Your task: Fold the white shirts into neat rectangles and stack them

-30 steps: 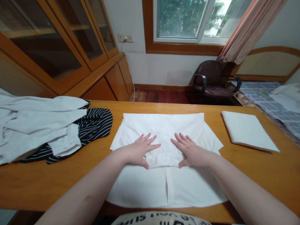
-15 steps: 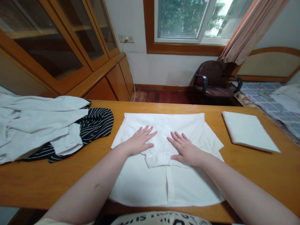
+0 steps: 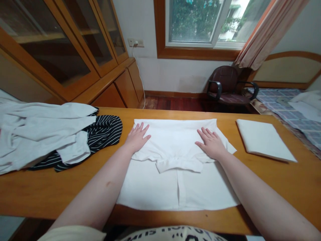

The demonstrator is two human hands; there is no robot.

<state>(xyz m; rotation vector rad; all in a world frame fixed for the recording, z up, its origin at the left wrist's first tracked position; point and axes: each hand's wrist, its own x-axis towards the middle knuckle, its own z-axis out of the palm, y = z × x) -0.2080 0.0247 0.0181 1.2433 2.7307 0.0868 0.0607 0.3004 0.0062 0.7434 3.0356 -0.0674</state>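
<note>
A white shirt (image 3: 175, 140) lies on the wooden table in front of me, its upper part folded down so the collar points toward me over the lower half. My left hand (image 3: 137, 138) rests flat with spread fingers on the shirt's left side, near the folded far edge. On the right side, my right hand (image 3: 210, 143) presses flat on the cloth, fingers stretched out. Neither hand grips anything. The shirt's front opening runs down the middle of the lower half toward the table's near edge.
To the left lie white garments (image 3: 37, 134) on a black-and-white striped cloth (image 3: 106, 132). A flat white folder-like item (image 3: 265, 140) sits on the table (image 3: 276, 187) at right. Beyond are a glass-door cabinet (image 3: 100, 72), an office chair (image 3: 227, 85) and a bed (image 3: 283, 100).
Both hands have slid apart over the shirt, the left hand outward to the left and the right hand outward to the right, both also farther away from me. The shirt has shifted slightly.
</note>
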